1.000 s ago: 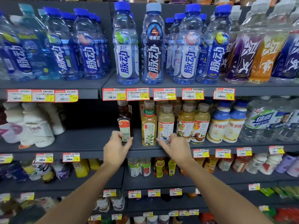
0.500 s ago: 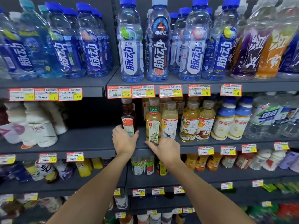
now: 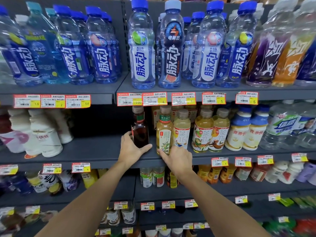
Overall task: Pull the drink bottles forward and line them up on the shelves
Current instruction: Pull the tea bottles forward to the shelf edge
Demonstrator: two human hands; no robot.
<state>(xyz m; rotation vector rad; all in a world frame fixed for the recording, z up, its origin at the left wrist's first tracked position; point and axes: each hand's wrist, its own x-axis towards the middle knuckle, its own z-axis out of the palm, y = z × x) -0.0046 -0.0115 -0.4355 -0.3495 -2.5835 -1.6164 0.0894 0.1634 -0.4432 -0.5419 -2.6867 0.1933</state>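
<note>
On the middle shelf (image 3: 95, 151), a dark brown tea bottle (image 3: 140, 129) stands upright at the left end of a row of tea bottles. My left hand (image 3: 131, 148) grips its base, fingers on the left side and thumb along the front right. Right of a small gap stands a pale tea bottle with a green neck label (image 3: 164, 132). My right hand (image 3: 177, 158) holds it at the base, one finger lying along the front, the others round the right side. Several yellow tea bottles (image 3: 203, 132) stand in line further right.
Tall blue-capped drink bottles (image 3: 142, 48) fill the shelf above, with price tags (image 3: 154, 99) on its edge. White bottles (image 3: 46, 137) stand at the left of the middle shelf, with a dark gap between them and the tea. More drinks (image 3: 152, 177) sit on lower shelves.
Both hands have closed on the bottle bases. The dark bottle has turned, so its label now faces left. The view has moved closer to the shelf.
</note>
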